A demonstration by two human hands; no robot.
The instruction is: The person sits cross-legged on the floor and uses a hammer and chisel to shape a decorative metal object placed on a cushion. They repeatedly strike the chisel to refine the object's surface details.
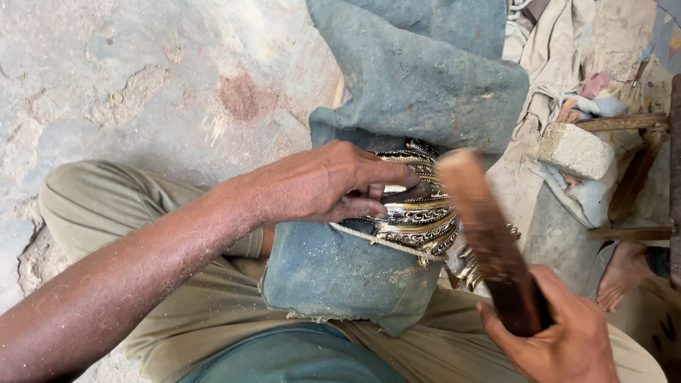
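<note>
My left hand (330, 183) presses down on a stack of gold-and-silver engraved bangles (420, 216) that rests on a blue-grey cloth (333, 273) over my lap. The fingers wrap the near side of the stack. A thin white cord (369, 237) runs across the bangles' lower edge. My right hand (560, 333) grips the lower end of a long brown wooden stick (486, 234), which slants up to the left and is blurred just over the bangles. More of the same cloth (425, 78) is folded beyond the stack.
A rough pale stone block (576, 150) lies at the right on crumpled beige fabric (550, 64). Wooden slats (638, 177) stand at the far right, with a bare foot (624, 273) below them. Dusty concrete floor (142, 78) spreads to the left. My legs wear olive trousers (113, 202).
</note>
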